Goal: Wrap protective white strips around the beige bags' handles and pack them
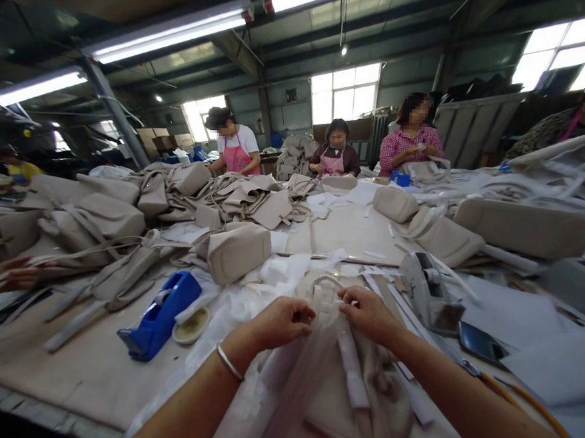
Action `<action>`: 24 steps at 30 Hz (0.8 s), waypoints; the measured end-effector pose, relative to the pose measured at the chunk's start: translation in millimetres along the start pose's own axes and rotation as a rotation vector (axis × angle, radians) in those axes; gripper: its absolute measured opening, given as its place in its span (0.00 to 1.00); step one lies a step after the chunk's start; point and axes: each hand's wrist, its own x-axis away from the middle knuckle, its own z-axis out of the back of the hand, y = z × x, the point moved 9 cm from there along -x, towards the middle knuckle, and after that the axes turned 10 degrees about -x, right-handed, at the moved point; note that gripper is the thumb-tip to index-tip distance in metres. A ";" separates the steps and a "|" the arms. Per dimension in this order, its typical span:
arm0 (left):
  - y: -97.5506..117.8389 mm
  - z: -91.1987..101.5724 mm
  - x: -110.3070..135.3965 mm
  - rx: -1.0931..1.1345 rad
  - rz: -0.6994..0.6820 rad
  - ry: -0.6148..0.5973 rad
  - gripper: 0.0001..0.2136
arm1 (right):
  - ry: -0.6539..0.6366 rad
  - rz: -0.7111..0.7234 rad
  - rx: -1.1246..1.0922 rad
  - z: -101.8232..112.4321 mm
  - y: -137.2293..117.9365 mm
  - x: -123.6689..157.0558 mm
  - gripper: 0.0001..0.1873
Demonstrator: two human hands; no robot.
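Note:
A beige bag lies in front of me, partly under a translucent wrap. Its light strap rises between my two hands, with the wrap around its lower part. My left hand, with a silver bangle at the wrist, is closed in a pinch at the left edge of the wrap. From the other side, my right hand pinches the wrap near the top of the strap. The exact spots under the fingertips are partly hidden. A white-wrapped strap hangs down over the bag.
A blue tape dispenser and a round tape roll sit at left, a grey dispenser and a phone at right. Beige bags are heaped beyond. A co-worker's hand reaches in at left; several people work across the table.

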 end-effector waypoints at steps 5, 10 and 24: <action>4.6 3.4 -5.6 -0.189 -0.004 -0.082 0.17 | -0.015 0.016 0.015 0.2 0.3 -1.7 0.07; 13.7 1.9 -12.2 -0.376 -0.022 -0.162 0.15 | -0.016 0.001 0.013 -0.9 4.2 -3.5 0.07; 23.0 -15.6 -16.7 -0.797 -0.175 -0.163 0.06 | -0.022 -0.014 0.069 -1.2 2.8 -3.2 0.07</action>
